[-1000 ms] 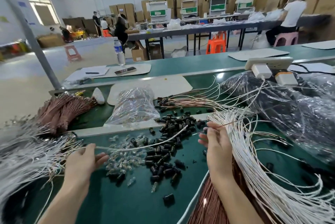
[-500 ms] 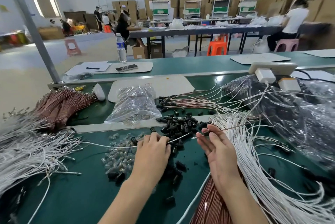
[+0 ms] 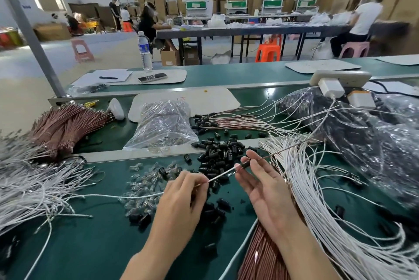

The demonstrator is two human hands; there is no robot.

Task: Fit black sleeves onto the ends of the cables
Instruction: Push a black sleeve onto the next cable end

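Note:
My left hand [image 3: 181,198] pinches a white cable [image 3: 221,175] just behind its metal tip. My right hand [image 3: 263,185] pinches a black sleeve [image 3: 243,164] between thumb and forefinger, on a thin brown cable [image 3: 285,150] that runs off to the right. The white cable's tip meets the sleeve. A heap of loose black sleeves [image 3: 217,155] lies on the green bench just beyond my hands. More white cables [image 3: 317,200] fan out on the right.
Clear plastic caps [image 3: 147,180] are scattered left of centre, behind them a clear bag [image 3: 162,125]. Finished white cables [image 3: 29,180] and brown cable bundles [image 3: 63,125] lie left. A large black-filled plastic bag [image 3: 362,139] sits right, and chargers [image 3: 331,86] behind it.
My left hand came in from the far left along the white cable to its tip. The cable tip now meets the sleeve in my right hand, which rose slightly.

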